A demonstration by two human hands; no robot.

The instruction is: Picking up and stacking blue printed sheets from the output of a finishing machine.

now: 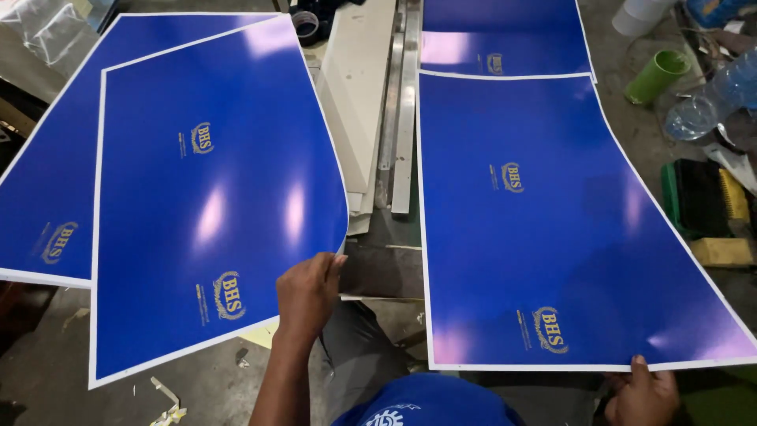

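At the near edge, a blue cloth garment with a white emblem point(426, 404) is seen from above. The left hand point(307, 296) is closed in a pinch on the lower right corner of a glossy blue rectangular printed sheet with a white border and gold emblems point(213, 197), which is lifted and bowed, its right edge curling. The right hand point(643, 394) is seen at the bottom edge of a second glossy blue white-bordered sheet point(552, 213), with the thumb laid on the border; only part of the hand is shown, and how far it is closed cannot be told. This sheet lies flat on the right.

Under the lifted sheet a third blue sheet point(47, 181) is spread to the left, and a fourth point(505, 35) lies at the far right, partly covered by the second. Four sheets are counted in all, each smooth and reflecting pale glare.

Between the two groups, pale flat boards point(355, 95) and two grey metal bars point(404, 118) are stacked on a dull grey work surface point(197, 390), which is scuffed and littered with paper scraps point(167, 402).

At the right, a green-framed brush with black and yellow bristles point(706, 201) is set; farther off lie one green plastic cup point(656, 76) on its side and one clear plastic bottle point(710, 99).
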